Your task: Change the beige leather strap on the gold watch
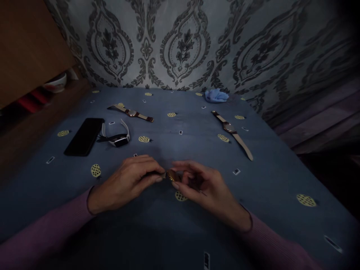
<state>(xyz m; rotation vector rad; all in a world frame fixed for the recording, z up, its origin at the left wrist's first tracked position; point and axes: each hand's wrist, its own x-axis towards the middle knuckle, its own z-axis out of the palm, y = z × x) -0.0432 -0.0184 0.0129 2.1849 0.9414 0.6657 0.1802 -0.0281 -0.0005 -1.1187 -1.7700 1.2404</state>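
Observation:
Over the near middle of the table, a gold-coloured wristwatch (173, 175) is held between the thumb and fingers of my right hand (206, 184). Its far side is hidden in the curled fingers. My left hand (134, 179) is closed in a pinch at the watch's left side, on a small pale piece (164, 175) that looks like the end of its strap. Whether this piece is joined to the case, I cannot tell. Beyond my left hand lies a smartwatch (120, 141) with a white band.
A black phone (84, 137) lies left of the smartwatch. Farther back is a watch with a beige-lined strap (132, 113); another similar watch (230, 127) lies at right. A crumpled blue cloth (216, 95) rests by the wall. The tablecloth (157, 240) has pineapple prints.

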